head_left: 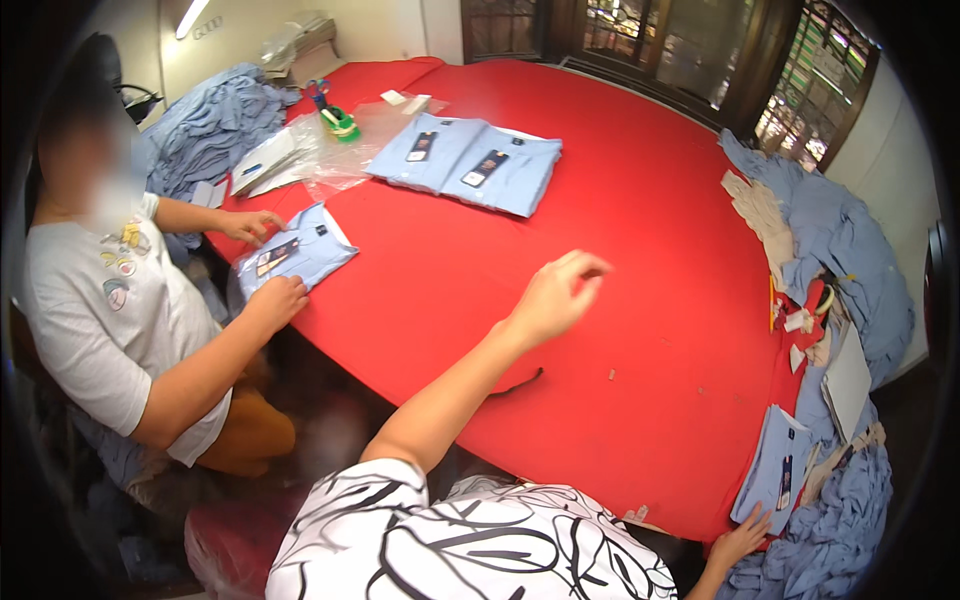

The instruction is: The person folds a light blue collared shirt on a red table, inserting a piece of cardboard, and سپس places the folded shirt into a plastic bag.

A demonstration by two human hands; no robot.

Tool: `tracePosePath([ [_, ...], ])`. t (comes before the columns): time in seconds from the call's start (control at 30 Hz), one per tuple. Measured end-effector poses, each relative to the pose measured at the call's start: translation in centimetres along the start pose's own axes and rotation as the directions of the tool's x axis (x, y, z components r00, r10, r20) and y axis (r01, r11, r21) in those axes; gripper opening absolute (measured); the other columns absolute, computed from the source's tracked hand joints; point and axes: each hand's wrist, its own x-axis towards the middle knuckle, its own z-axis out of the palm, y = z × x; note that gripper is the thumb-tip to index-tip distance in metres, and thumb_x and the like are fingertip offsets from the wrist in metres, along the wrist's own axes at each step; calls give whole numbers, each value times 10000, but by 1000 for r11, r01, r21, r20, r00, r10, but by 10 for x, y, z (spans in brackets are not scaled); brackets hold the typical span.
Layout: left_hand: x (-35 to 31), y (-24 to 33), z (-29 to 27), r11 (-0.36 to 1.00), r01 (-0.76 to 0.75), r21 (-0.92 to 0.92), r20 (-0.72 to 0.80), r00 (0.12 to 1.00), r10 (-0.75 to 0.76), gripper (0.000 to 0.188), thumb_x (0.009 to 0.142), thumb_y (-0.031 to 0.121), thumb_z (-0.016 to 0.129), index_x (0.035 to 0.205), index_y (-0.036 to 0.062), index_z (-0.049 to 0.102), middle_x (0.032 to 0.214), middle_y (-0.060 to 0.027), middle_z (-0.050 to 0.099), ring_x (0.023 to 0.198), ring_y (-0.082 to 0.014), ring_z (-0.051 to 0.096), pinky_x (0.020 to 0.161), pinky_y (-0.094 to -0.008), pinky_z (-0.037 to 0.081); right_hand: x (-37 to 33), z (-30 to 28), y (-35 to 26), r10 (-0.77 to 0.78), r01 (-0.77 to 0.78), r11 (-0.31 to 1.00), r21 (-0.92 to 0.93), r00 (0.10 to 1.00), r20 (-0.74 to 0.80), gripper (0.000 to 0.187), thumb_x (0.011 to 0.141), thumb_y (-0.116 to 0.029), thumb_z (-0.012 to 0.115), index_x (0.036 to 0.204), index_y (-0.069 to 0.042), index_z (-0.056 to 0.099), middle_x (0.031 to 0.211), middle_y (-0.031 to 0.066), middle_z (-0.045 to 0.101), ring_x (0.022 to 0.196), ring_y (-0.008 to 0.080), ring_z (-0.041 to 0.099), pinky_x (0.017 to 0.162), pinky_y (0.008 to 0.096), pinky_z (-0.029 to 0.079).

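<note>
My left hand (557, 297) is raised over the middle of the red-covered table (650, 320). Its fingers are loosely curled, slightly blurred and apart, with nothing seen between them. At the near right edge, my right hand (738, 541) has its fingers on the lower edge of a folded light blue shirt (770, 465) with a dark hang tag. Farther off, two folded blue shirts with dark tags lie side by side, the left one (425, 150) against the right one (508, 172).
A person at the left handles a bagged blue shirt (318, 250). Behind it are plastic bags (345, 165), a green tape dispenser (341, 125) and a heap of blue garments (215, 125). More blue garments (850, 250) and a white board (847, 385) crowd the right edge. A dark strip (518, 384) lies near my left forearm.
</note>
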Motion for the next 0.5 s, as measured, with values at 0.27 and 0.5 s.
tracePosePath([
  [0.27,-56,259,-87,756,-651,72,366,722,587,181,799,185,621,917,118,741,872,-69,701,820,-244,669,706,-371,552,5,41,9,-109,109,989,105,994,-2,859,727,94,548,1520,-150,328,1579,140,272,1454,417,229,1156,626,189],
  [0.5,-63,266,-22,864,-499,61,-273,825,495,520,943,510,434,865,127,776,859,-63,735,786,-236,692,700,-350,583,13,-13,-33,16,-36,987,157,992,128,859,737,108,546,1523,-161,326,1584,127,267,1470,397,212,1167,625,166],
])
